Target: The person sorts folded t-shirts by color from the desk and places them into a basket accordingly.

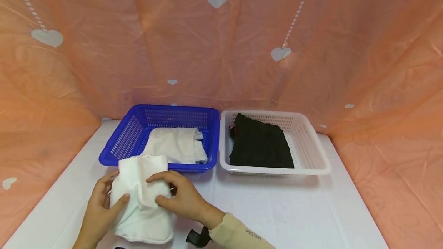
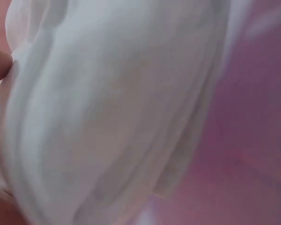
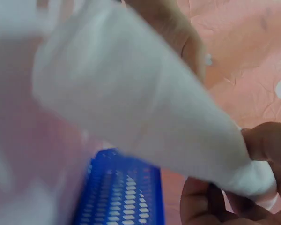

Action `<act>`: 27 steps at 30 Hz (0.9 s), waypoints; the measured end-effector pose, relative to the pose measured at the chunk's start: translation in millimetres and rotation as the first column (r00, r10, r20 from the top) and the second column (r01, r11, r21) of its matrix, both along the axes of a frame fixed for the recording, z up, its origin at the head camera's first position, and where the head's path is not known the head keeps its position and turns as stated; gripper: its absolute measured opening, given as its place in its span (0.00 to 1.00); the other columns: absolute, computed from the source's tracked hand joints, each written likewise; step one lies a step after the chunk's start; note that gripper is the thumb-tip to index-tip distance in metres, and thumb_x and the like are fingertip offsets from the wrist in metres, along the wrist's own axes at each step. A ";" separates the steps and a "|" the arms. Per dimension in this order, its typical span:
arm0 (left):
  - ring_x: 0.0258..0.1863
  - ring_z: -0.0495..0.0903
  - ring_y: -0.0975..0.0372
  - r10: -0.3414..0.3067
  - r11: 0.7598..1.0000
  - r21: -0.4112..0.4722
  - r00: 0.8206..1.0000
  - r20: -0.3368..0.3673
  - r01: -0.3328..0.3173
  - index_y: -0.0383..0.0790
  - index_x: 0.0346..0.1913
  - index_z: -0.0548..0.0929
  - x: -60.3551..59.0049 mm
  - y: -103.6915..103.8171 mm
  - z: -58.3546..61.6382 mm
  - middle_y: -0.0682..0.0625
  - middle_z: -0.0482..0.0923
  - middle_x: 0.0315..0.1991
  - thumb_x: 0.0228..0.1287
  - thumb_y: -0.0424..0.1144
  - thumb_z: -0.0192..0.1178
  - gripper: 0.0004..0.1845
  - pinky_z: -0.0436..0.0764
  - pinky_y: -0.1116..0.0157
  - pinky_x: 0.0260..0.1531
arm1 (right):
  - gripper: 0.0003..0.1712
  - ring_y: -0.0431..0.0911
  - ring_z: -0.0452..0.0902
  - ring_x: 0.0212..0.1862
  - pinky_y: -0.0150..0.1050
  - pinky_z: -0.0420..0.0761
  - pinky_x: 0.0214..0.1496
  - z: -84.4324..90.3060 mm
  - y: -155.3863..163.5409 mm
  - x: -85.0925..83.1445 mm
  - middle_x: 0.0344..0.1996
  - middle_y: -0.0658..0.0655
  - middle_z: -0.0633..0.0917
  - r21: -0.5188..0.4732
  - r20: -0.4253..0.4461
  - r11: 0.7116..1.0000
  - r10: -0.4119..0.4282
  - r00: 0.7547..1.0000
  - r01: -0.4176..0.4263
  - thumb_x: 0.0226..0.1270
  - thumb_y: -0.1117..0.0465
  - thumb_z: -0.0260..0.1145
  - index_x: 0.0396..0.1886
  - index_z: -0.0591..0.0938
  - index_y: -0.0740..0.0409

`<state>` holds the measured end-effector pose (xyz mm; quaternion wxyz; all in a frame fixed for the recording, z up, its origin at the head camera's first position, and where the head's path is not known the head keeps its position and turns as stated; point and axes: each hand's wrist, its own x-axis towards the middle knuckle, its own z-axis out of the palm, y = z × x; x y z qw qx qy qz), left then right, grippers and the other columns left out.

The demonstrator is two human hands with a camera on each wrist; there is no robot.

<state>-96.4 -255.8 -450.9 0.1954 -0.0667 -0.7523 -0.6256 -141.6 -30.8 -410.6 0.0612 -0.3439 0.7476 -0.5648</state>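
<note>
A folded white cloth (image 1: 147, 222) is held up in front of the blue basket, its top edge overlapping the basket's front rim in the head view. My left hand (image 1: 97, 208) grips the cloth's left side, thumb on the near face and fingers behind. At the right side, my right hand (image 1: 188, 199) pinches it between thumb and fingers. In the left wrist view the white cloth (image 2: 98, 103) fills most of the picture, its layered edges showing. Seen from the right wrist, the cloth (image 3: 131, 93) stretches diagonally, with fingers (image 3: 269, 140) pinching its lower right end.
Inside the blue basket (image 1: 121, 137) lies another folded whitish cloth (image 1: 174, 143). To its right stands a white basket (image 1: 313, 145) with a folded black cloth (image 1: 261, 145). A black curved piece (image 1: 198, 238) shows below my right wrist. An orange curtain (image 1: 221, 49) hangs behind the table.
</note>
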 end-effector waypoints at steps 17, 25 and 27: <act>0.52 0.78 0.65 -0.090 0.958 0.225 0.932 -0.352 0.178 0.22 0.64 0.63 -26.2 21.6 36.0 0.48 0.75 0.57 0.44 0.03 0.47 0.38 0.77 0.77 0.48 | 0.24 0.36 0.68 0.38 0.25 0.69 0.32 31.9 17.7 -29.3 0.46 0.54 0.81 -0.150 -0.190 0.983 -0.130 0.973 0.102 0.56 0.73 0.65 0.53 0.81 0.51; 0.43 0.77 0.64 -0.008 0.960 0.259 0.935 -0.354 0.106 0.20 0.61 0.66 -40.4 32.8 56.3 0.49 0.73 0.50 0.43 0.04 0.50 0.36 0.78 0.77 0.42 | 0.23 0.36 0.65 0.32 0.30 0.66 0.25 39.2 23.1 -40.9 0.42 0.53 0.81 -0.229 -0.277 0.960 -0.226 0.934 0.164 0.53 0.74 0.64 0.49 0.83 0.53; 0.42 0.77 0.64 0.015 0.965 0.249 0.937 -0.349 0.078 0.20 0.60 0.66 -44.4 35.2 60.7 0.50 0.73 0.49 0.43 0.05 0.52 0.35 0.78 0.78 0.41 | 0.23 0.35 0.66 0.33 0.28 0.66 0.25 40.4 24.2 -44.0 0.42 0.54 0.82 -0.252 -0.271 0.952 -0.240 0.932 0.172 0.53 0.74 0.63 0.49 0.83 0.54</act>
